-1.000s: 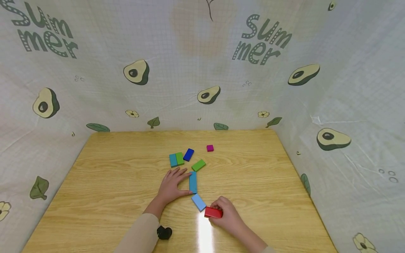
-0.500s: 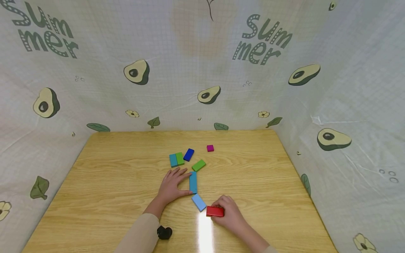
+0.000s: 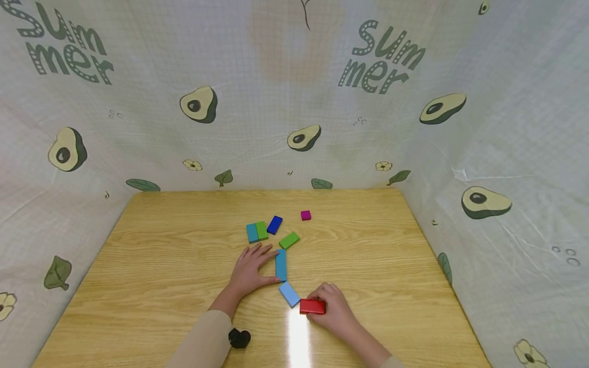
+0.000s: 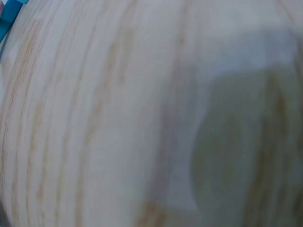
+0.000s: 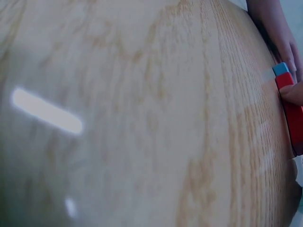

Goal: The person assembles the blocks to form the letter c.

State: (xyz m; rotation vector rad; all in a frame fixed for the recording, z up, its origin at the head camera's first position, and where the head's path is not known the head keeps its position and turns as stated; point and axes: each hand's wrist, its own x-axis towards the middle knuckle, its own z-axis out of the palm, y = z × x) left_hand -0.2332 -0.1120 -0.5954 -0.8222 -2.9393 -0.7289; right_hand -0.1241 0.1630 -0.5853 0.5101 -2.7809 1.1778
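Observation:
In the head view my right hand (image 3: 335, 307) pinches a red block (image 3: 312, 306), its left end right at the near corner of a light blue block (image 3: 289, 295). The right wrist view shows a fingertip on the red block (image 5: 294, 118), with a blue block (image 5: 280, 69) just beyond it. My left hand (image 3: 250, 268) lies low over the table, fingers spread and mostly straight. Its thumb and index fingertips touch the left side of a longer blue block (image 3: 281, 266), near both ends. Only a corner of a blue block (image 4: 8, 18) shows in the left wrist view.
Beyond the left hand, a teal block (image 3: 252, 233) and a green block (image 3: 262, 230) lie side by side. A dark blue block (image 3: 274, 225), another green block (image 3: 289, 240) and a small magenta block (image 3: 306, 215) lie nearby. Patterned cloth (image 3: 257, 153) walls the wooden table (image 3: 368, 245).
The right hand has moved slightly right and away from the wearer with the red block, which has turned a little straighter. My left hand and the other blocks stay put.

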